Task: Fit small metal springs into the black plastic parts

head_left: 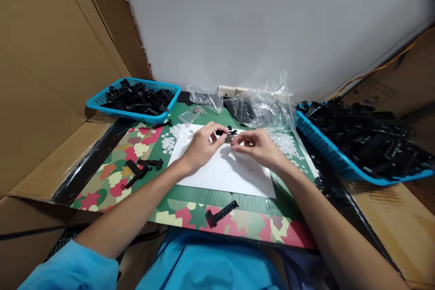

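Over a white sheet (224, 170) my left hand (205, 143) and my right hand (256, 145) face each other, a small gap between their fingertips. Thumb and forefinger of the left come together at a small black part, partly hidden by the fingers. My right fingers are pinched; whatever they hold is too small to name. Between and behind the fingertips lie small metal pieces (229, 138) and black parts (231, 131). White discs (168, 143) are scattered left of the sheet, and more lie to its right.
Blue baskets of black parts stand at the left (132, 111) and right (340, 158). Clear plastic bags (272, 111) lie at the back by the wall. Loose black parts rest on the mat at the left (137, 172) and near the front edge (220, 214).
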Action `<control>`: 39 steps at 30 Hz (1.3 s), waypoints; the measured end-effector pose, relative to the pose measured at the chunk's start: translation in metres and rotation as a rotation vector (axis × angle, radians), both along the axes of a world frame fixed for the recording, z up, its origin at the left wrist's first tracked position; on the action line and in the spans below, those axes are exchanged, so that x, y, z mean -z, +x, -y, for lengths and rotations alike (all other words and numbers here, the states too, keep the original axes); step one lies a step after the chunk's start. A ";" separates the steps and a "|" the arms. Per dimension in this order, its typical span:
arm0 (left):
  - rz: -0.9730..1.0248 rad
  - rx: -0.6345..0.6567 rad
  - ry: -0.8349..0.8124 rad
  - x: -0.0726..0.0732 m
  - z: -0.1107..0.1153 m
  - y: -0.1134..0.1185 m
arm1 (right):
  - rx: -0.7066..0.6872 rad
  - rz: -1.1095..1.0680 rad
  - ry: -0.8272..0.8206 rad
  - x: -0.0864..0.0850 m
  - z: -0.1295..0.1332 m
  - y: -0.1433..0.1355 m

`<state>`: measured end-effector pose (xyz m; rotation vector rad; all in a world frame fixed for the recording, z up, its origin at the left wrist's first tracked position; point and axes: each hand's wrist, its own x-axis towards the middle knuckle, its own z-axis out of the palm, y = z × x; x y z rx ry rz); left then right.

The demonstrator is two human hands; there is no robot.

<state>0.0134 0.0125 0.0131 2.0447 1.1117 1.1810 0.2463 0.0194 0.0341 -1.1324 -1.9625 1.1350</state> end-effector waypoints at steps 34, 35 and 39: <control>-0.213 0.092 0.147 -0.006 0.014 0.001 | 0.166 -0.200 0.146 0.001 0.013 -0.006; -0.228 0.094 0.146 -0.005 0.013 0.000 | 0.174 -0.200 0.153 0.001 0.014 -0.007; -0.260 0.100 0.142 -0.005 0.013 0.000 | 0.173 -0.162 0.163 0.000 0.015 -0.008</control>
